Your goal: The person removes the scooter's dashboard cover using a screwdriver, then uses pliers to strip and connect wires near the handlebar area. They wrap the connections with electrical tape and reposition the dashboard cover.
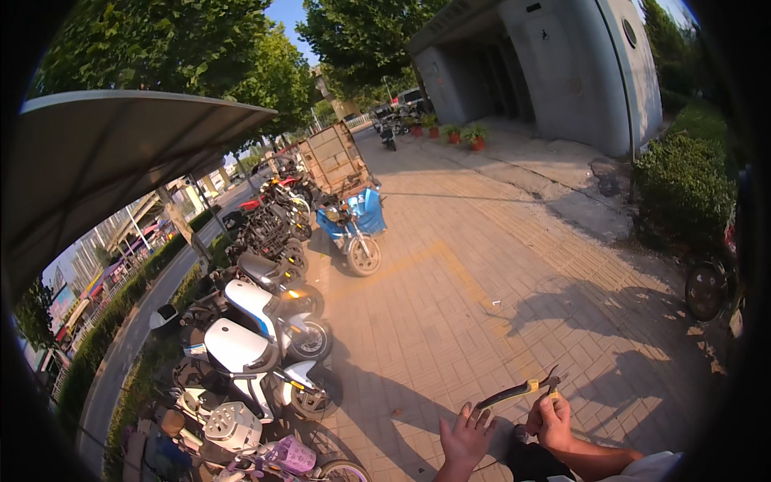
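My right hand, at the lower right, is closed around one handle of a pair of pliers with black and yellow grips. The jaws point up and to the right, and the handles are spread apart. The other handle stretches leftward over my left hand. That left hand is open, palm up with its fingers spread, just below the tip of this handle. Whether the fingertips touch the handle, I cannot tell. Brick paving lies beneath both hands.
Parked scooters, including a white scooter, line the left side under an awning. A blue cargo tricycle stands ahead. Potted plants front a grey building. A hedge and a wheel are at right.
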`<state>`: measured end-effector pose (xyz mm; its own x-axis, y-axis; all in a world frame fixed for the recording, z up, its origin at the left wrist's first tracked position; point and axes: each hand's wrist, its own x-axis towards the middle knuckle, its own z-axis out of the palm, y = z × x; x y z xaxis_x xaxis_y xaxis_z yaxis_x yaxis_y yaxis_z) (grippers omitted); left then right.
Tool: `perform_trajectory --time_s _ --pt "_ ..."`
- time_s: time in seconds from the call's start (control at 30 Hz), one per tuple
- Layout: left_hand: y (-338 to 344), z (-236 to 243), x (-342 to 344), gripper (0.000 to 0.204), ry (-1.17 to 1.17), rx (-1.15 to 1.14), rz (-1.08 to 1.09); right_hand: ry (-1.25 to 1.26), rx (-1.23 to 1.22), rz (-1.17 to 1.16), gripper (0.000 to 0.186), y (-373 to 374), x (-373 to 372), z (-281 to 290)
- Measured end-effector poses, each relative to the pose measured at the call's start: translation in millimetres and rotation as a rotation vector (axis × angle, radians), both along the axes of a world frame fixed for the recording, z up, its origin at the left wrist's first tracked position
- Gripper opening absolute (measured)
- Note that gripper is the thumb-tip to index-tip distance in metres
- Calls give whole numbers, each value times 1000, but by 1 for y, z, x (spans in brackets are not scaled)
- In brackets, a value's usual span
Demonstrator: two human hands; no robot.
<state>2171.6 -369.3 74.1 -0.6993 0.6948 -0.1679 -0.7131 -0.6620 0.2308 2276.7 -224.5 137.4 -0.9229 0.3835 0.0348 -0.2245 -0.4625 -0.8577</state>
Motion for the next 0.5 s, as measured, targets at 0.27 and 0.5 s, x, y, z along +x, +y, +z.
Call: perform_trajectory --time_s 0.27,0.5 --pt "69 4 -274 78 -7 -228 137 98 -259 222 36 137 -314 -21" --pt "109 -13 -479 76 -41 -462 459 82 -309 371 36 161 -542 -21"
